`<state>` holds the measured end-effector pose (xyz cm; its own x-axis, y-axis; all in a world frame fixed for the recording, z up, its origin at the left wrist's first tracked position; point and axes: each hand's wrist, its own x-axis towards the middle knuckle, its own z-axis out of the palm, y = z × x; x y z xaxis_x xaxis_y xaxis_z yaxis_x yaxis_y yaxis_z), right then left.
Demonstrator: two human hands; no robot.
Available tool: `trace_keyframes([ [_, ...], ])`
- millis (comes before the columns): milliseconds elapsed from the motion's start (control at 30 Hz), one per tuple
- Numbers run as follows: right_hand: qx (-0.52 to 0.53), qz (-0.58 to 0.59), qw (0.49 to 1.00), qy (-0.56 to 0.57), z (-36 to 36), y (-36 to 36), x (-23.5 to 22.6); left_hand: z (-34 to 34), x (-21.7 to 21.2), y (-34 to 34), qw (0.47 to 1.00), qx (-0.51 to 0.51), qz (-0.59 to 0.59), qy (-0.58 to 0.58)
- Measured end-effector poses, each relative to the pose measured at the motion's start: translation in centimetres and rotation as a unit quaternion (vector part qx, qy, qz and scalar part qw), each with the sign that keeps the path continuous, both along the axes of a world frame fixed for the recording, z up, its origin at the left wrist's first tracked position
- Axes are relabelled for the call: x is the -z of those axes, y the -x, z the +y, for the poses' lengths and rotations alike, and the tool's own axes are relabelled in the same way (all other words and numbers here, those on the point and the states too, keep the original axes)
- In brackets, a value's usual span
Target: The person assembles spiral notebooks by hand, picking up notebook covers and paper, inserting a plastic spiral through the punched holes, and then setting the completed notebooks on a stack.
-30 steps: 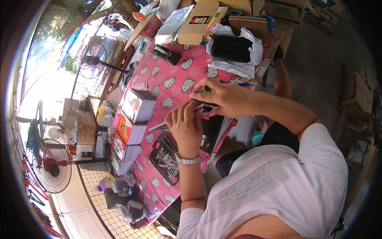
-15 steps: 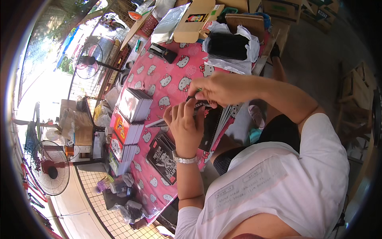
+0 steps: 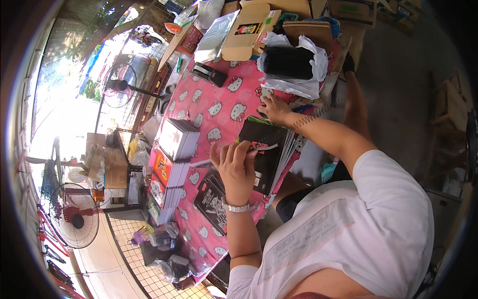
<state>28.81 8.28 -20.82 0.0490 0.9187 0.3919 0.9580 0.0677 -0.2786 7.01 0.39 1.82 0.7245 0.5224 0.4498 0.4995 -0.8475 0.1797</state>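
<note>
My left hand pinches a pale strip, right hand (grip unclear from here) near the edge of the table.

Your left hand is curled beside the stack of black-covered notebooks; a thin pale strip projects from its fingertips, the grip itself being unclear. Your right hand is low at the stack's far end, fingers spread near the pink cat-print tablecloth. A black spiral coil crosses your right wrist; whether it encircles it cannot be determined. A metal-band wristwatch is noted on your left wrist. Bound notebooks stand in piles leftward, and a tape dispenser sits beyond, left of paper-wrapped black coils.
</note>
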Motion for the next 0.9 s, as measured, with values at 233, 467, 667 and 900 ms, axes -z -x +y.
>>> trace_keyframes([
  [233, -0.199, 0.498, 0.834, 0.133, -0.4, -2.4, -15.6, 0.6, 1.7, 1.0, 0.98, -0.155, -0.068, -0.102],
  [467, -0.524, 0.611, 0.546, 0.231, -7.3, -3.7, -22.4, 0.2, 1.3, -1.2, 0.986, -0.108, -0.104, -0.07],
  [667, -0.482, 0.687, 0.482, 0.251, -7.5, -4.6, -21.9, -0.5, 0.6, -1.1, 0.985, -0.155, -0.071, -0.036],
  [900, -0.492, 0.702, 0.462, 0.229, -7.1, -4.0, -21.5, -1.5, 0.0, -1.0, 0.979, -0.198, -0.016, -0.039],
])
